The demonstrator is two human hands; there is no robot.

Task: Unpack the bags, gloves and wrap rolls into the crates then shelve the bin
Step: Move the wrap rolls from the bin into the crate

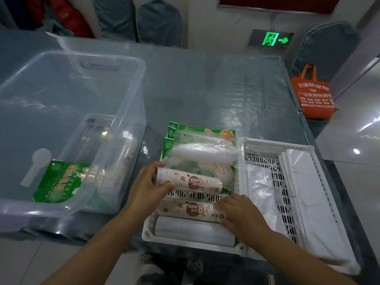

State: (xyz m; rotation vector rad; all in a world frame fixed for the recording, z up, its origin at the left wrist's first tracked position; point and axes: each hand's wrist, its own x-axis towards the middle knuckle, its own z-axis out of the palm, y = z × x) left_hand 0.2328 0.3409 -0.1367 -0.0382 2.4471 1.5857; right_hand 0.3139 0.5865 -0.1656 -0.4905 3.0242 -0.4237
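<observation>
My left hand (149,187) is wrapped round the end of a wrap roll (188,182), carried over the white crate (236,246); my right hand (239,212) lies flat on 1 roll already in. It looks light, stiff and slick-skinned, so I'd grip the end. Glove packs (202,155) fill the far end; the clear bin (72,128) is just left.

left hand (147,189): showing bare, no glove, no ring
right hand (239,215): showing bare, no glove
forearms: showing uncovered, no sleeves reaching into view, no watch
</observation>
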